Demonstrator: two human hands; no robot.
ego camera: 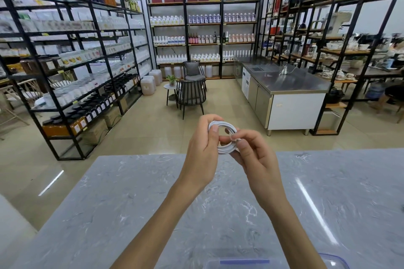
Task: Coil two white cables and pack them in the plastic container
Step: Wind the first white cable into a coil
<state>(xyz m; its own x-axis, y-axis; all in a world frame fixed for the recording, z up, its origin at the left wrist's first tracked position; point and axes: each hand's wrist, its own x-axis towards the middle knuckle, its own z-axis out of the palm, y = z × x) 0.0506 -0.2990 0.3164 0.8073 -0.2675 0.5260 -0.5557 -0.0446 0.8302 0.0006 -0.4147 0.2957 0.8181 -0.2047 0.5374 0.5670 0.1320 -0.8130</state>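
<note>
Left grip curled round white cable coil, right grip pinching its plug end, above counter; plastic container at near edge.

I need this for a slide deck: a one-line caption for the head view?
At a grey marbled counter, the left hand grips a coiled white cable while the right hand pinches its plug end.

I have a grey, marbled countertop across the lower half of my view. It is glossy, with pale streaks of light reflected on its surface. At its near edge, cut off by the bottom of the view, sits a clear plastic container with a blue strip along its top.
</note>
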